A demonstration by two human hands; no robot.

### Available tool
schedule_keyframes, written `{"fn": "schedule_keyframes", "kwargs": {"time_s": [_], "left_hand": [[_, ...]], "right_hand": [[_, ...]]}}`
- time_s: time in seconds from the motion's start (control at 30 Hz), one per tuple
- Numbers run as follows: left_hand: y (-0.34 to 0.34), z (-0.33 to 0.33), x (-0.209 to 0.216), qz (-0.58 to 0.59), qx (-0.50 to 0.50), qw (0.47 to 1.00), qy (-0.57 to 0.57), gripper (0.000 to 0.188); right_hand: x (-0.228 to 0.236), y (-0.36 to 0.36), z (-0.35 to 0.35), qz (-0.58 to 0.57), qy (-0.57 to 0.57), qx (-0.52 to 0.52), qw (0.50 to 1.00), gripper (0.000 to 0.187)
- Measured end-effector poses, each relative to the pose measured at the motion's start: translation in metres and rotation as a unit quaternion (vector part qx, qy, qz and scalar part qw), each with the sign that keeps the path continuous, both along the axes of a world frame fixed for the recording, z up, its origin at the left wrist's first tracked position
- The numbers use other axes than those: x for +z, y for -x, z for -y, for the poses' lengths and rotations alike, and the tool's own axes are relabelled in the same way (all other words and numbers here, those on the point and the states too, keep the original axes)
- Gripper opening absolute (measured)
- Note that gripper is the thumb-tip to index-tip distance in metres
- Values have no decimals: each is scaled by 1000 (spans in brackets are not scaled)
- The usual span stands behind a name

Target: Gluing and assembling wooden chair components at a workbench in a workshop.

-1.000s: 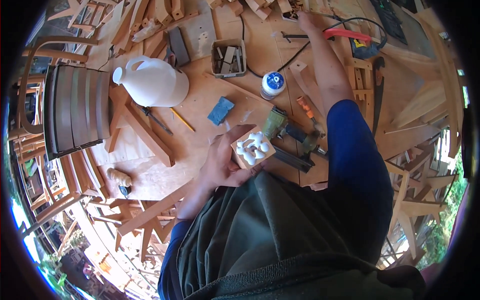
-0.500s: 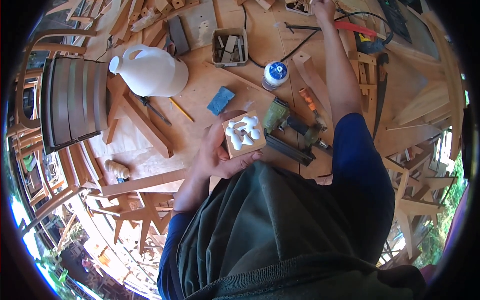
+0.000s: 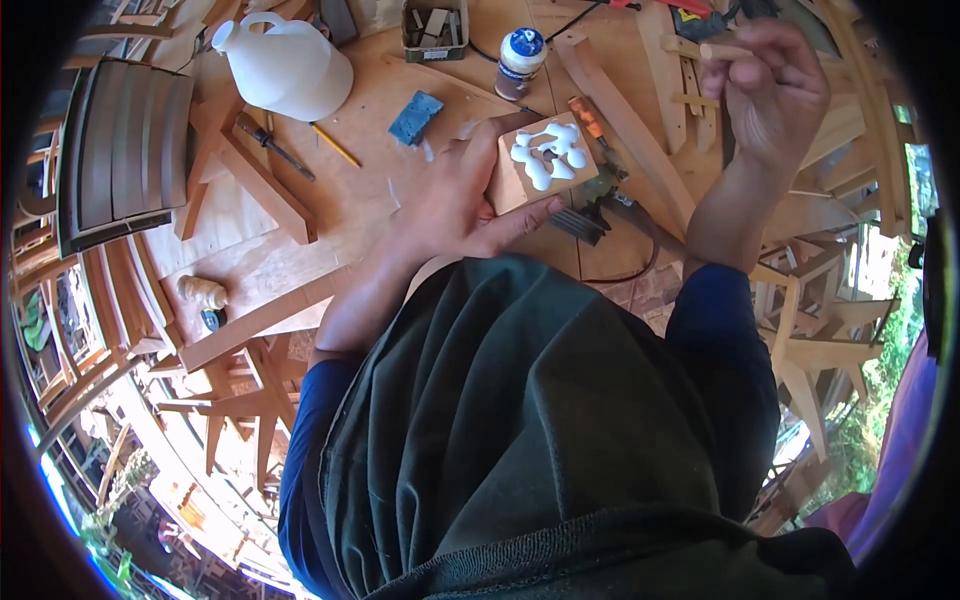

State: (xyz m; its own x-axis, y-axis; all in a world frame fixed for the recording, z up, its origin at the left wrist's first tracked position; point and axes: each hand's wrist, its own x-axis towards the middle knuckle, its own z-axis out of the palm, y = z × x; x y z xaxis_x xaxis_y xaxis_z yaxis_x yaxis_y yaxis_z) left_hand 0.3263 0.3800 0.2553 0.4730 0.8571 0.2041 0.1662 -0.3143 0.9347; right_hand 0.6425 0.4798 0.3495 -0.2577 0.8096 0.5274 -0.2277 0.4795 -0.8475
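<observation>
A squared wooden block (image 3: 512, 188) is gripped in my left hand (image 3: 450, 190), fingers behind it and thumb along its near side. White glue (image 3: 568, 155) lies in thick blobs on its upturned end, around a dark spot in the middle. Raised at the upper right, my right hand (image 3: 775, 105) pinches a short round wooden dowel (image 3: 722, 52) between thumb and fingers, apart from the block. Just beyond the block stand a bottle with a blue lid (image 3: 520, 65) and an orange-handled tool (image 3: 585, 117). The block partly covers a nail gun (image 3: 605, 205).
A white jug (image 3: 290, 80) stands at the far left, near a dark-shafted tool (image 3: 275, 145), a yellow pencil (image 3: 335, 145) and a blue sponge-like block (image 3: 415, 118). A tub of wood scraps (image 3: 435, 32) sits at the back. Long wooden pieces (image 3: 625, 125) lie to the right.
My right hand has come back from the far container at the top, now with a dowel in its fingers. My left hand has shifted the block right and upward in view; the view has moved too.
</observation>
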Motion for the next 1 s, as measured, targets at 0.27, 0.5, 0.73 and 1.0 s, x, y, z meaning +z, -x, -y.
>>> {"fn": "schedule_keyframes", "kwargs": {"time_s": [0.27, 0.5, 0.73, 1.0], "left_hand": [[2, 7, 14, -13, 65, 960, -274, 72], [-10, 11, 14, 13, 71, 955, -286, 72], [-19, 12, 17, 5, 66, 967, -245, 69], [-26, 15, 20, -11, 68, 979, -194, 62]], "right_hand": [[62, 58, 88, 209, -284, -110, 929, 26], [84, 88, 101, 379, -388, -21, 840, 21], [80, 84, 94, 362, -415, -4, 835, 17], [72, 73, 98, 394, -397, -20, 829, 21]]}}
